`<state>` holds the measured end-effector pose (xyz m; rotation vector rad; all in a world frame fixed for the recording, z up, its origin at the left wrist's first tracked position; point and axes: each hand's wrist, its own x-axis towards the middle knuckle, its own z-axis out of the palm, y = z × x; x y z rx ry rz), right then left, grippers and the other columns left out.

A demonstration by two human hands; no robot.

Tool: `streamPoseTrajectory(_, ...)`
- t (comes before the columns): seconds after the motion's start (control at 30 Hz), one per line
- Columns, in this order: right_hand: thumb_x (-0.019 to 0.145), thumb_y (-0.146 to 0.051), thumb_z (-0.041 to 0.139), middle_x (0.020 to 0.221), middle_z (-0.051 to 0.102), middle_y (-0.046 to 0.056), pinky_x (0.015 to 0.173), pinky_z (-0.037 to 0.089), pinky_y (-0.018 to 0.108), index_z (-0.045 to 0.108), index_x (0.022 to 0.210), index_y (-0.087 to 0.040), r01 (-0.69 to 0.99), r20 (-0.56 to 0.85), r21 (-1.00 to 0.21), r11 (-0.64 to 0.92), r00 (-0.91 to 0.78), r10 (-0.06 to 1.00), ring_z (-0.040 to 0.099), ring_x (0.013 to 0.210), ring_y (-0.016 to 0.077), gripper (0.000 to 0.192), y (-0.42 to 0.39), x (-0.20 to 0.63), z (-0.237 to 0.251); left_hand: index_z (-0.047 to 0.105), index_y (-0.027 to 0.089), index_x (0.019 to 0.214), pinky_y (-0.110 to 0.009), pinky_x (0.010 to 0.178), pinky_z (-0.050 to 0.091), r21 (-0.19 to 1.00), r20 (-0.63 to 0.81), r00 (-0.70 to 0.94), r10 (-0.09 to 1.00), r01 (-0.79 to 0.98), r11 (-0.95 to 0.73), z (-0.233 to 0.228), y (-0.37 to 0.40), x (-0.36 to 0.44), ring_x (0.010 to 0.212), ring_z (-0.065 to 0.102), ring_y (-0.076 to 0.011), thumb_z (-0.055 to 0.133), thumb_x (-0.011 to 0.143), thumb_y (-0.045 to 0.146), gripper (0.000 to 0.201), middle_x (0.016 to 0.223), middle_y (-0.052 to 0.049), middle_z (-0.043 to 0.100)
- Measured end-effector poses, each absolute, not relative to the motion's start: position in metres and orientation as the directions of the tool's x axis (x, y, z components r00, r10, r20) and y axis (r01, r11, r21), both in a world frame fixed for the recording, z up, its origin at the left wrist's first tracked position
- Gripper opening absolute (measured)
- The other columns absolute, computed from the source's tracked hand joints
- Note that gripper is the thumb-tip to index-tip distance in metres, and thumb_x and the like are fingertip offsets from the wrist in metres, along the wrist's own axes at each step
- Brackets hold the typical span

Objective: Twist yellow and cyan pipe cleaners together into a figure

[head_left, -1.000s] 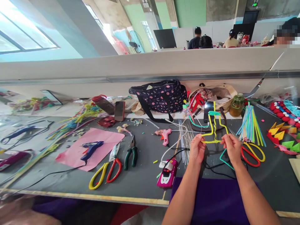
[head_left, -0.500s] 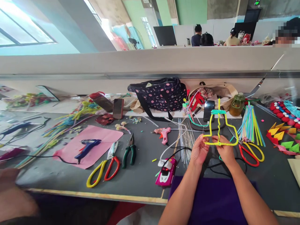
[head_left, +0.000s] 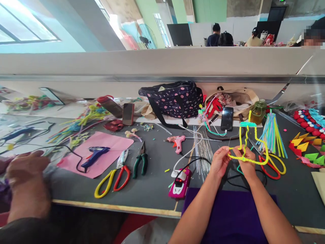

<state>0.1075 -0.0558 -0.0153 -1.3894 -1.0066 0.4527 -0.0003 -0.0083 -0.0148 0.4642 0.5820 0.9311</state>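
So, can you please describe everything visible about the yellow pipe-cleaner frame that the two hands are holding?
The yellow pipe-cleaner frame looks like fuzzy, wire-cored stems bent into an open outline: a wide lower loop, narrowing sides, and a twisted stem up the middle. A teal wrap binds the top, where a short yellow tip sticks up. It is held raised above the dark table, leaning a little. The left hand pinches its lower left edge; the right hand grips the bottom centre.

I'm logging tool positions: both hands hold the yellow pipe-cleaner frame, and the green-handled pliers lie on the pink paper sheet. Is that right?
Not quite. In the head view the left hand and right hand do hold the yellow pipe-cleaner frame, but the green-handled pliers lie on the grey table, beside the pink paper sheet.
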Motion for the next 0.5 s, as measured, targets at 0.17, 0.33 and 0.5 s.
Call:
streamPoseTrajectory(0.17, 0.08, -0.044, 0.064, 0.065, 0.061, 0.001, 0.057, 0.041, 0.027, 0.066, 0.075, -0.017, 0.262, 0.24, -0.96, 0.101, 0.577, 0.781, 0.052, 0.059, 0.0137, 0.027, -0.0548, 0.1101, -0.0175, 0.07, 0.012, 0.078, -0.016, 0.05, 0.046, 0.68, -0.225, 0.422, 0.878, -0.577, 0.452, -0.0119, -0.0114, 0.0008, 0.051, 0.054, -0.0049, 0.084, 0.062, 0.026, 0.025, 0.064, 0.001, 0.063)
streamPoseTrajectory(0.33, 0.078, -0.044, 0.066, 0.062, 0.058, 0.0, 0.052, 0.038, 0.026, 0.065, 0.073, -0.017, 0.127, 0.189, -0.982, 0.14, 0.603, 0.775, 0.048, 0.055, 0.0122, 0.028, -0.0535, 0.1106, -0.0182, 0.073, 0.012, 0.083, -0.018, 0.057, 0.051, 0.729, -0.196, 0.415, 0.889, -0.545, 0.415, -0.0097, -0.013, 0.0005, 0.058, 0.059, -0.0072, 0.085, 0.059, 0.023, 0.029, 0.071, -0.001, 0.066)
streamPoseTrajectory(0.5, 0.075, -0.045, 0.068, 0.058, 0.053, -0.003, 0.048, 0.034, 0.025, 0.063, 0.071, -0.017, 0.008, 0.132, -0.987, 0.16, 0.606, 0.785, 0.042, 0.05, 0.0101, 0.029, -0.0533, 0.1079, -0.0134, 0.073, 0.013, 0.084, -0.021, 0.061, 0.053, 0.704, -0.211, 0.431, 0.877, -0.556, 0.442, -0.0091, -0.0133, 0.0002, 0.058, 0.06, -0.0077, 0.085, 0.058, 0.022, 0.03, 0.07, 0.0, 0.067)
